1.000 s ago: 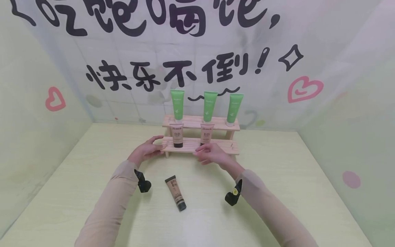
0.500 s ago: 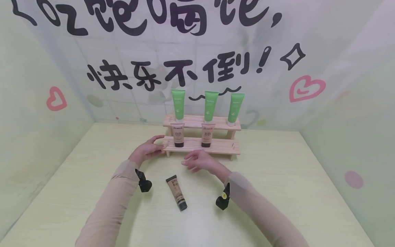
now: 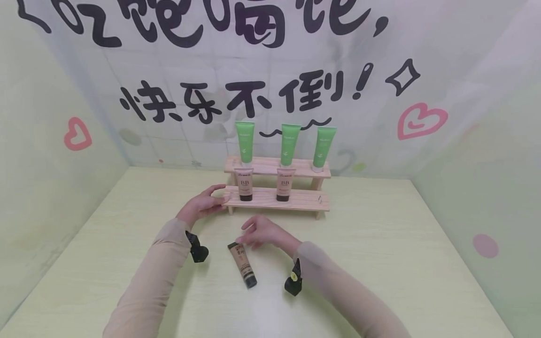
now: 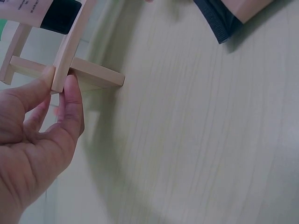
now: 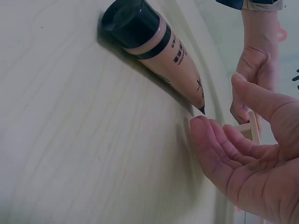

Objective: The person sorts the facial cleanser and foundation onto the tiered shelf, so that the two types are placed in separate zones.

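My left hand [image 3: 202,208] pinches the left end of the lower step of a two-step wooden display stand [image 3: 306,199]. In the left wrist view, the thumb lies on top of that wooden step [image 4: 70,49] and fingers sit beneath it. My right hand [image 3: 268,233] hovers with loosely bent fingers by the crimped end of a beige squeeze tube [image 3: 242,263] lying on the table. The right wrist view shows thumb and fingers spread apart with nothing between them, fingertips right beside the tube's tail; its black cap [image 5: 131,21] points away from the hand.
Two pink BB cream tubes, one at the left [image 3: 245,185] and one mid-step [image 3: 284,185], stand on the lower step. Three green tubes [image 3: 290,145] stand on the upper step. Behind the stand rises a printed wall [image 3: 177,141]; side walls flank the table [image 3: 359,263].
My right hand has come away from the mid-step BB cream tube and moved down and left to the lying tube. My left hand keeps its place on the stand.
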Demonstrator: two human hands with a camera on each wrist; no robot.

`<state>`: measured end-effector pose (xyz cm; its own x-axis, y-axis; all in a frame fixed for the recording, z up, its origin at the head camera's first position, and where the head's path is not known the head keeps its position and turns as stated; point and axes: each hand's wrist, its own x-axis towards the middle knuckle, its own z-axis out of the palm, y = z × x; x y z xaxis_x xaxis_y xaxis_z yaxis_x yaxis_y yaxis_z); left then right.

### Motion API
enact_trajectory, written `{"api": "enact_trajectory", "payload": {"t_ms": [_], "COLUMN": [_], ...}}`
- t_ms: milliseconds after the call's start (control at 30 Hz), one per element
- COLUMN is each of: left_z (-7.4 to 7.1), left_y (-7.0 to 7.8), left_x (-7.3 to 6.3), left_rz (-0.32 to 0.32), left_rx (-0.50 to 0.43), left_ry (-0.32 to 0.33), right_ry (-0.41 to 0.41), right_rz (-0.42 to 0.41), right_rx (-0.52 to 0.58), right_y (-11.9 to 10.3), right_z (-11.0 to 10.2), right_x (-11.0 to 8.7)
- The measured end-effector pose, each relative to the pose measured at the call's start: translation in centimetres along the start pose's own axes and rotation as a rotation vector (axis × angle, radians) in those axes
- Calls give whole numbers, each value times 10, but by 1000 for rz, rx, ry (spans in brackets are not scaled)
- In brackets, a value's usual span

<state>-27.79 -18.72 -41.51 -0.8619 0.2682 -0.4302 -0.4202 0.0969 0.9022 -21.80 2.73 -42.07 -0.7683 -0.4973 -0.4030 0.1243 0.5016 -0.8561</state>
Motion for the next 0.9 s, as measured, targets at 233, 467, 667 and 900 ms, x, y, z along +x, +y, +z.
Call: {"api": "enact_trajectory", "payload": {"t_ms": [233,467,667,900], "left_z": [0,0,0,1], "left_y": [0,0,0,0], "left_x": [1,2,2,2], "left_rz": [5,-4,3,-6], "left_rx": [0,-11,-9,3], "left_ry": [0,5,-3,17], "right_ry": [-27,-6,13,14], "right_rz": [71,81,113,117], "right_rx": [-98,-156,-232,-244], "right_y": [-4,-4,-8,-10], "right_z": [9,19,28,34], "right_x": [-2,-3,-8,-10]}}
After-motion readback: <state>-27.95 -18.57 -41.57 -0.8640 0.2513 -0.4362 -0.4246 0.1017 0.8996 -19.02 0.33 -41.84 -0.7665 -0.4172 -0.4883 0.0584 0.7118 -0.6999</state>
